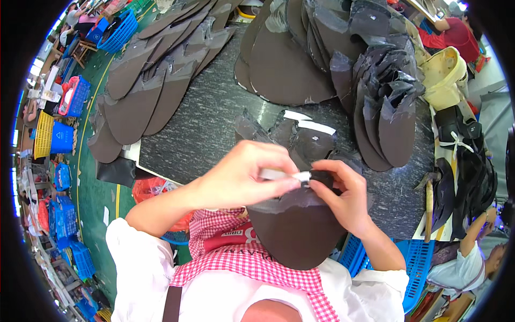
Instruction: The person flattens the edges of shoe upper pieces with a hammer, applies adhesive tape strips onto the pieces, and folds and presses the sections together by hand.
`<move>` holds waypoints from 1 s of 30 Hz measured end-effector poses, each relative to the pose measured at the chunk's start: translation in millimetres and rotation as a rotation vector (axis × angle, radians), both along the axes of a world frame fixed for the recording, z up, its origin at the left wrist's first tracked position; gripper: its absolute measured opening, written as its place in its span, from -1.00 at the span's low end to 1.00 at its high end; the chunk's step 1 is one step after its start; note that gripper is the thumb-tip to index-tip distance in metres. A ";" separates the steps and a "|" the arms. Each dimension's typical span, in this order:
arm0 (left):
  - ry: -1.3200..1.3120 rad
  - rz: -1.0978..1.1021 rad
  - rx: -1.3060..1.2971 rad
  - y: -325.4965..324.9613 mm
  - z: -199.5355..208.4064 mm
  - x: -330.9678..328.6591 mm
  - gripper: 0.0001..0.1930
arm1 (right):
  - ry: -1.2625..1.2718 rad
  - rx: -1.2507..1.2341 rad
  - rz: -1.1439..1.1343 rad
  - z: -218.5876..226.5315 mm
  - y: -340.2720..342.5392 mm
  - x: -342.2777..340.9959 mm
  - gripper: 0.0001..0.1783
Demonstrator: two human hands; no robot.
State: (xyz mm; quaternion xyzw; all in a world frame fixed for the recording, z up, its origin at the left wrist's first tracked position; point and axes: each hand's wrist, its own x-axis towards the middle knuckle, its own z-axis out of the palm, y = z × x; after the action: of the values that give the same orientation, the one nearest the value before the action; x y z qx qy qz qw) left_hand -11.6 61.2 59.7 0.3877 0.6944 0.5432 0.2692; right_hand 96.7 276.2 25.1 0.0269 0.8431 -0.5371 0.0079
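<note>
A dark brown, round-ended shoe piece (298, 231), with a shiny black upper part, hangs over the table's near edge in front of my apron. My right hand (343, 193) grips its top edge between thumb and fingers. Close beside it, my left hand (252, 174) pinches a narrow white strip (271, 174), whose end meets the piece's top edge. Just beyond my hands lies a black shiny piece (314, 145) bearing white strips (316, 127). The fingers partly cover the spot where strip and piece meet.
Overlapping brown shoe pieces (134, 110) lie at the table's left, with more piles at the back (289, 59) and right (397, 129). A wooden-handled hammer (428, 206) rests near the right edge. Blue baskets (418, 268) stand below. A co-worker (461, 268) sits at the right.
</note>
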 end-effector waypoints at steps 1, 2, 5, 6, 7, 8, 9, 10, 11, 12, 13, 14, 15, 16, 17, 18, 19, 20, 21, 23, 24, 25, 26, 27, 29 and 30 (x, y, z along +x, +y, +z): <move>0.079 -0.021 -0.022 4.2 -9.7 6.2 -0.89 | -0.008 -0.092 0.006 2.1 3.5 2.7 -0.61; 0.181 -0.047 -0.090 10.3 -7.0 9.4 -0.89 | -0.016 -0.101 0.006 5.5 6.3 4.0 -0.61; 0.323 -0.017 -0.048 32.3 -10.0 21.8 -0.91 | -0.011 -0.220 0.107 14.9 13.2 7.8 -0.50; 0.320 -0.013 -0.053 36.9 -11.6 22.6 -0.91 | -0.015 -0.224 0.111 17.8 14.3 7.9 -0.50; 0.325 0.012 -0.082 40.5 -13.2 22.9 -0.90 | -0.011 -0.166 0.123 21.2 14.6 7.7 -0.50; 0.331 0.030 -0.107 42.9 -14.2 22.9 -0.87 | -0.007 -0.105 0.127 24.0 14.4 8.8 -0.49; 0.318 0.031 -0.113 43.0 -14.0 23.8 -0.87 | -0.007 -0.080 0.124 25.0 13.9 10.2 -0.51; 0.315 0.030 -0.115 43.9 -13.8 24.0 -0.87 | -0.010 -0.083 0.123 24.3 13.7 10.7 -0.51; 0.305 0.032 -0.112 43.4 -13.6 24.5 -0.86 | 0.054 -0.013 0.127 23.4 12.4 11.1 -0.52; 0.295 0.036 -0.109 42.5 -13.6 25.1 -0.85 | 0.118 0.055 0.132 22.4 11.5 11.3 -0.53; 0.292 0.040 -0.114 41.1 -14.1 24.8 -0.85 | 0.116 0.051 0.137 21.5 11.5 11.3 -0.53; 0.295 0.048 -0.117 39.7 -14.9 23.7 -0.82 | 0.153 0.103 0.150 20.7 13.2 10.8 -0.54; 0.297 0.058 -0.121 37.5 -15.8 22.5 -0.79 | 0.191 0.155 0.163 19.9 14.4 10.4 -0.56; 0.296 0.066 -0.124 28.8 -17.2 20.0 -0.79 | 0.191 0.152 0.172 16.7 14.6 11.9 -0.56; 0.260 0.080 -0.124 17.1 -18.9 15.2 -0.80 | 0.180 0.068 0.105 12.3 16.8 15.5 -0.57; 0.224 0.095 -0.126 4.3 -20.2 11.0 -0.80 | 0.168 -0.018 0.040 9.1 16.1 16.0 -0.59; 0.063 0.137 -0.211 -3.8 -18.2 11.2 -0.67 | 0.168 -0.018 0.040 12.7 15.0 13.1 -0.59; 0.059 0.143 -0.214 -9.1 -15.5 13.5 -0.67 | 0.124 -0.097 0.045 20.2 13.1 9.6 -0.63; 0.026 0.149 -0.252 -13.2 -12.8 15.6 -0.67 | 0.080 -0.175 0.048 24.1 11.1 5.7 -0.67; 0.037 0.160 -0.249 -17.5 -11.9 20.7 -0.69 | 0.145 -0.023 0.150 24.2 8.0 -5.5 -0.72; 0.037 0.164 -0.249 -21.1 -17.0 22.0 -0.69 | 0.213 0.132 0.246 24.9 5.6 -8.6 -0.76; 0.205 0.251 -0.228 -26.7 -25.4 23.1 -0.76 | 0.213 0.126 0.188 22.0 0.5 -8.8 -0.84; 0.372 0.336 -0.206 -31.8 -29.4 22.0 -0.83 | 0.213 0.125 0.191 21.7 0.4 -9.0 -0.84; 0.525 0.379 -0.344 -35.8 -28.2 22.9 -0.87 | 0.233 0.140 0.194 21.4 1.7 -8.1 -0.83; 0.663 0.349 -0.211 -22.9 -16.5 24.9 -0.86 | 0.252 0.156 0.199 21.4 0.2 -7.8 -0.83; 0.800 0.318 -0.078 -12.9 -11.5 29.0 -0.83 | 0.271 0.168 0.196 22.7 -1.4 -6.8 -0.82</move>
State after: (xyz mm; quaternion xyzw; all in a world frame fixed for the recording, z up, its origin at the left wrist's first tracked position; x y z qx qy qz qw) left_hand 17.4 48.3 48.2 0.4452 0.8153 0.3582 -0.0936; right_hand 89.9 274.8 47.8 -0.1274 0.8770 -0.4599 -0.0558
